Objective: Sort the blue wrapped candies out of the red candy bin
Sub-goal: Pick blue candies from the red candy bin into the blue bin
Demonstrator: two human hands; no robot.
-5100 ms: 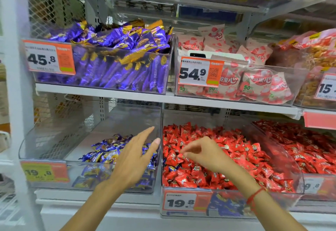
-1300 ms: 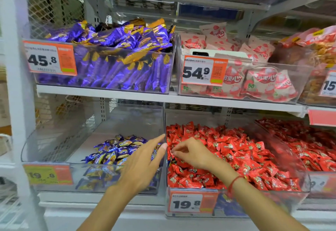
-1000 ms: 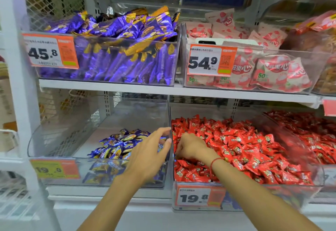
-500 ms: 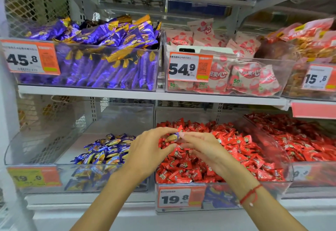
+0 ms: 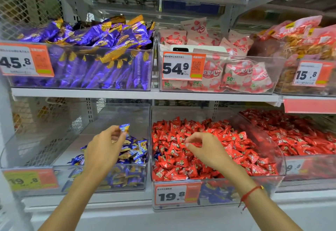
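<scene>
Head-height view, close, facing shelves (image 5: 145,94)

Both forearms were bare, no sleeves anywhere in sight. The left hand (image 5: 103,150) wore nothing, no ring, no watch. At the wrist of the right hand (image 5: 207,150) sat a thin red string bracelet (image 5: 250,193), one small gold bead on it, loose thread ends dangling underneath.

White metal shelving (image 5: 145,94); wire mesh side panel (image 5: 27,8)
</scene>
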